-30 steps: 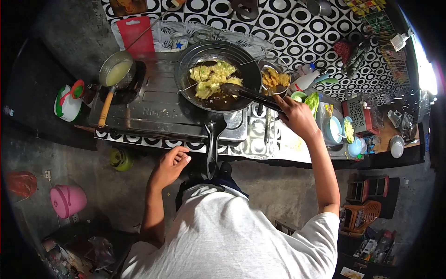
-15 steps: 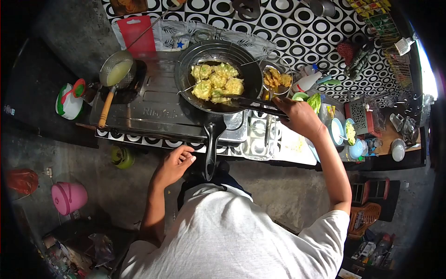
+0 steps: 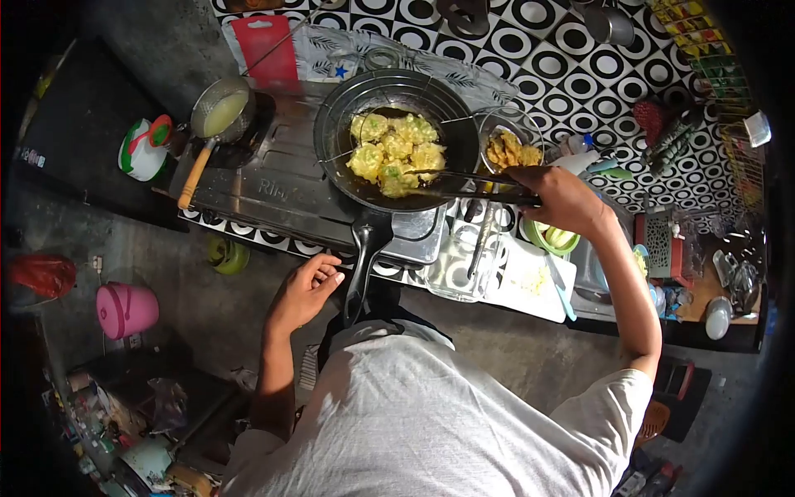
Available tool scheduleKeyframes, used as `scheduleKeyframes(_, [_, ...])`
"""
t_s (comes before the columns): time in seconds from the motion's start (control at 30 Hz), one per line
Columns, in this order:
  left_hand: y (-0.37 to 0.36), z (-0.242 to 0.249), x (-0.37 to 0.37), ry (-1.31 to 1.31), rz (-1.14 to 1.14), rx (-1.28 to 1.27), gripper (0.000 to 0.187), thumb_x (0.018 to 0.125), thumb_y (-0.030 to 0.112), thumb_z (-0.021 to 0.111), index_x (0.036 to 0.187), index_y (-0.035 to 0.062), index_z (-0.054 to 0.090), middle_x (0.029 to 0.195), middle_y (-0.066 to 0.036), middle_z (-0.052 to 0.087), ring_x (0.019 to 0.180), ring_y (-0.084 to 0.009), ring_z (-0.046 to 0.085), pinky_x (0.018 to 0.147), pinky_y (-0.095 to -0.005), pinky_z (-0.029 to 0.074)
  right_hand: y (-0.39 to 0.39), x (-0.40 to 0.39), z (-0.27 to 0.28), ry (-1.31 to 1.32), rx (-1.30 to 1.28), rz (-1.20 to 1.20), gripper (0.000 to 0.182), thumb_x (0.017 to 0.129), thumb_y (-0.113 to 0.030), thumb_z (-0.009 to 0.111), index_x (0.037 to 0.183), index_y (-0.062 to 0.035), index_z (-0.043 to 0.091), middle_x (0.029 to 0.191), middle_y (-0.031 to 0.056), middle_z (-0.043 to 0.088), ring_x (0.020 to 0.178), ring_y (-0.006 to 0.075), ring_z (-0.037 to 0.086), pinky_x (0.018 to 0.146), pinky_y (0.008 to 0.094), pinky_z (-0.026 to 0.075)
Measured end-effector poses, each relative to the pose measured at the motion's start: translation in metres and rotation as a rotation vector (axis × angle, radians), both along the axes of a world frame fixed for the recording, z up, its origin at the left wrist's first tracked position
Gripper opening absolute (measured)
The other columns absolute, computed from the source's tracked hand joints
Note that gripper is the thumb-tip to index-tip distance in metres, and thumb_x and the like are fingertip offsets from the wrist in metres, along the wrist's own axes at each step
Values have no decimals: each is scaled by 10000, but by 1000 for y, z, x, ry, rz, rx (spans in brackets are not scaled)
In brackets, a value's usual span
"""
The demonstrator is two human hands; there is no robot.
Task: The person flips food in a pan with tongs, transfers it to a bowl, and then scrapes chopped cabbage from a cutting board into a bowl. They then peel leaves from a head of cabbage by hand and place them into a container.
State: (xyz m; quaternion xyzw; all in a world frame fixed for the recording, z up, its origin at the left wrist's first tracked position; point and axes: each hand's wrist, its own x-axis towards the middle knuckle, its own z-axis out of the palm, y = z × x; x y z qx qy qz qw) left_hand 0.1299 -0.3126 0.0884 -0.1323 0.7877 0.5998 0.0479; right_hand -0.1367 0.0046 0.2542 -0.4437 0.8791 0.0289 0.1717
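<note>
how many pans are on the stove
2: the black wok, holding fritters, on the right side of the stove, and the small wooden-handled saucepan on the left. No others show.

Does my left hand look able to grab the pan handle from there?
Probably yes: the left hand looks empty, close beside the pan handle, with nothing visible blocking the way. The right hand, holding the tongs, is well clear.

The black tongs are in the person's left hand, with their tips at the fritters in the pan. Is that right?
Not quite: the head view shows the black tongs in the right hand, with their tips at the fritters in the pan.
</note>
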Motion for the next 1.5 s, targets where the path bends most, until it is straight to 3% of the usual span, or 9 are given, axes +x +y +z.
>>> scheduleKeyframes(0.13, [13,3,0,2,46,-52,261,922,143,672,1152,36,609,899,-56,652,783,-127,577,701,-267,468,-4,-21,0,158,28,75,600,760,-136,719,1331,-48,557,952,224,682,806,375,662,763,437,535])
scheduleKeyframes(0.17, [17,4,0,-1,55,-70,262,920,145,673,1151,38,610,901,-60,653,788,-133,580,705,-272,467,-3,-27,-6,226,26,148,489,815,-187,705,1274,-74,577,785,186,663,725,362,658,667,451,527])
scheduleKeyframes(0.3, [28,4,-2,5,91,-120,258,916,151,677,1139,40,611,896,-62,654,787,-145,583,704,-285,463,-22,-38,-9,260,70,195,448,829,-209,691,1237,-53,589,820,166,675,719,348,667,660,438,533])
scheduleKeyframes(0.4, [36,8,-2,1,129,-134,256,910,151,682,1127,37,612,888,-61,652,786,-146,584,701,-287,460,-23,-58,-21,204,-12,284,567,800,-215,724,1318,-68,547,749,170,657,704,352,651,679,446,519])
scheduleKeyframes(0.67, [42,15,-4,-21,164,-149,263,899,141,693,1120,25,610,884,-69,649,777,-145,580,702,-292,475,-34,-70,-17,36,102,219,428,805,-210,705,1179,-24,612,740,183,645,714,358,656,687,450,517])
scheduleKeyframes(1.07, [8,11,-24,3,-62,-14,296,897,134,709,1136,10,585,849,-56,631,714,-101,555,673,-268,492,-61,-60,-26,157,115,247,487,796,-260,694,1196,5,606,815,187,684,834,341,685,795,407,548])
scheduleKeyframes(1.27, [-10,8,-27,-41,-124,60,306,901,142,706,1153,17,585,875,-45,626,734,-99,544,683,-264,486,-83,-53,-16,101,240,191,629,799,-339,734,1315,-30,551,932,192,659,903,342,668,805,419,531])
scheduleKeyframes(1.37, [-17,10,-26,-48,-146,62,302,901,148,703,1152,22,592,895,-42,633,769,-106,564,695,-266,483,-88,-48,-11,96,169,180,489,772,-282,712,1151,16,625,854,191,697,859,334,689,814,396,547])
scheduleKeyframes(1.5, [-24,8,-24,-82,-157,61,282,898,155,698,1136,31,610,922,-39,648,838,-114,601,719,-265,475,-92,-46,-10,114,172,136,494,760,-285,713,1141,19,631,833,187,697,846,327,691,820,390,549])
